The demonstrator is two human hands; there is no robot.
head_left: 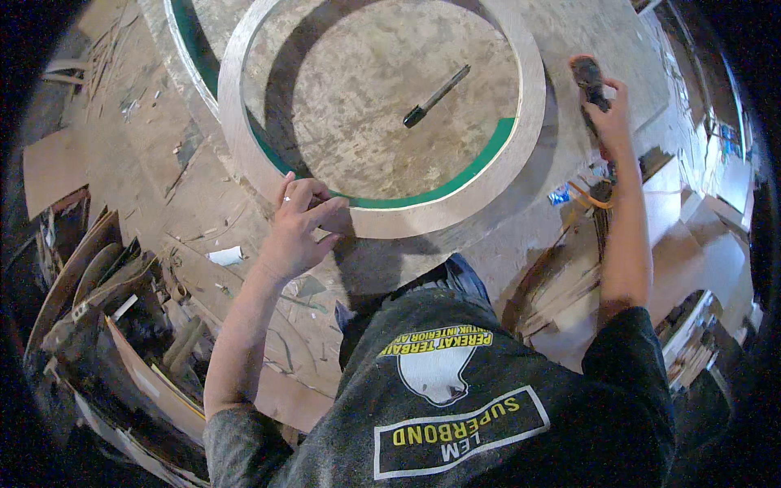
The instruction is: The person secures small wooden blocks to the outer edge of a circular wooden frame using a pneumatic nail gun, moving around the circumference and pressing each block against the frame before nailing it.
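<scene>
A large pale wooden ring (533,73) lies on the worn worktop, its inner wall lined along the near side with a green strip (407,200). My left hand (303,220) is closed over the ring's near-left rim, fingers bent over the inner edge and thumb toward the outer side. To the right of the ring, my right hand (612,114) grips a dark power tool (587,75) with orange-red trim, apart from the ring; its exact kind is unclear. A black-capped marker pen (437,98) lies inside the ring.
Another curved piece with a green inner face (194,49) lies at the far left. Offcuts and curved boards (106,268) are heaped at the left. An orange hose or cord (590,195) is below my right hand, with boards (691,260) beyond it.
</scene>
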